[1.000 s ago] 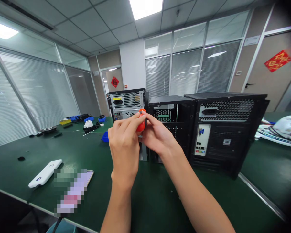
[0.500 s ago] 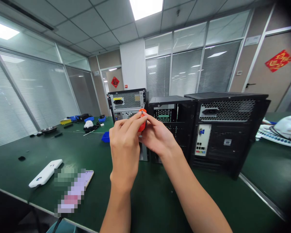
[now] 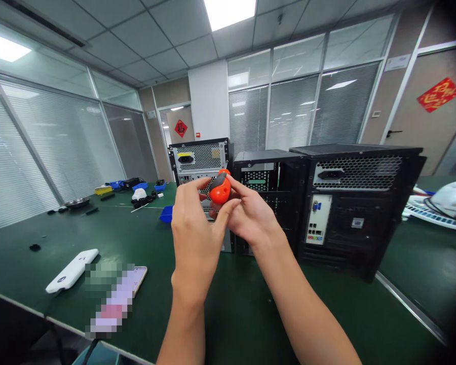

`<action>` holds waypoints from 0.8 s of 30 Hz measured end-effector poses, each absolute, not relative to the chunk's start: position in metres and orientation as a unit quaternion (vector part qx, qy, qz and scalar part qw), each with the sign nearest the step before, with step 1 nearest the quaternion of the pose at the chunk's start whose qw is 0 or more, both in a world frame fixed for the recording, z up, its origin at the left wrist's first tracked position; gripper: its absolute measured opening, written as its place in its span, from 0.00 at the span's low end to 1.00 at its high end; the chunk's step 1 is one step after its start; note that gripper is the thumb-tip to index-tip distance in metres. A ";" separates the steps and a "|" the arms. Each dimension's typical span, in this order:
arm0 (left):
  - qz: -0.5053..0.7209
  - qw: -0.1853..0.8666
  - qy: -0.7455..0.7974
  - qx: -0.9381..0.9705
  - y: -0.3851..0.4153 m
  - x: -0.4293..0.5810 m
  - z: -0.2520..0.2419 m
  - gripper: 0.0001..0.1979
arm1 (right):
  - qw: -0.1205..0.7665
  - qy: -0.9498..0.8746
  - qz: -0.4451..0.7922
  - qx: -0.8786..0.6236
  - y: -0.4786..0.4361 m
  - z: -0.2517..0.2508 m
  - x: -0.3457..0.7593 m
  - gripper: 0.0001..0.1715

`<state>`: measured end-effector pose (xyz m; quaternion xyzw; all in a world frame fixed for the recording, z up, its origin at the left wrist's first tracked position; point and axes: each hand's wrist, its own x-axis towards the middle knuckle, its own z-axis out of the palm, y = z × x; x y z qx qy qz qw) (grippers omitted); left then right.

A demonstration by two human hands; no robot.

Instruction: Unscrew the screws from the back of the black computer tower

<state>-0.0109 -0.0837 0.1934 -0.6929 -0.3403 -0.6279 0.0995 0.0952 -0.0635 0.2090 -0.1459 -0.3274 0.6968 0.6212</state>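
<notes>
Both hands are raised in front of me around a small orange and black screwdriver handle (image 3: 220, 190). My left hand (image 3: 195, 233) pinches the rounded orange end between thumb and forefinger. My right hand (image 3: 249, 215) closes on the handle from the right side. The thin metal tip points up and away toward the silver-backed computer case (image 3: 199, 157). A black computer case (image 3: 271, 177) stands just behind my right hand, rear panel facing me.
A larger black computer case (image 3: 359, 203) stands at the right on the green table (image 3: 61, 238). A white power bank (image 3: 72, 270) and a phone (image 3: 135, 279) lie near the front left edge. Blue bins (image 3: 139, 186) and small parts sit at the far left; a white fan (image 3: 450, 200) lies far right.
My left fingers have shifted from covering the orange handle to pinching its end, so more of the handle shows. Both hands stay in the same place.
</notes>
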 end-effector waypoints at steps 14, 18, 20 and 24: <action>-0.674 0.102 -0.380 -0.625 -0.075 0.007 0.188 0.22 | 0.604 -0.303 0.726 -0.125 -0.064 0.212 0.091 0.20; -0.685 0.105 -0.388 -0.608 -0.072 0.011 0.187 0.22 | 0.606 -0.301 0.726 -0.123 -0.063 0.210 0.089 0.16; -0.687 0.108 -0.390 -0.603 -0.070 0.012 0.186 0.22 | 0.611 -0.303 0.720 -0.128 -0.063 0.208 0.088 0.15; -0.693 0.118 -0.391 -0.594 -0.068 0.014 0.186 0.22 | 0.617 -0.318 0.709 -0.126 -0.062 0.207 0.086 0.13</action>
